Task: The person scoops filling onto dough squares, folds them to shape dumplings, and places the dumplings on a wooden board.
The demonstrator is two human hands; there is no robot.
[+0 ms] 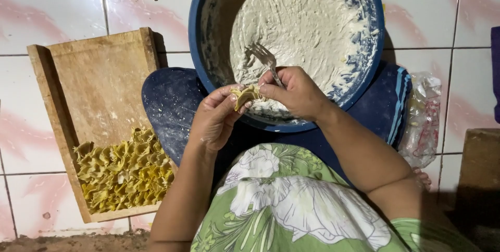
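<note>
Tiled floor, person seated. Left hand (216, 119) pinches a yellow dumpling (247, 95); right hand (294, 93) grips its other end plus a fork (265, 60), just over the bowl's near rim. Tray (99, 75) at left: folded dumplings (125, 171) at near end. Blue bowl (200, 38): white filling (302, 28).

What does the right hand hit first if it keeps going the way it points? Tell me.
The right hand points left, toward the left hand. First in line is the yellow folded wrapper pinched between both hands, which it already touches. The fork it holds aims up into the blue bowl.
</note>
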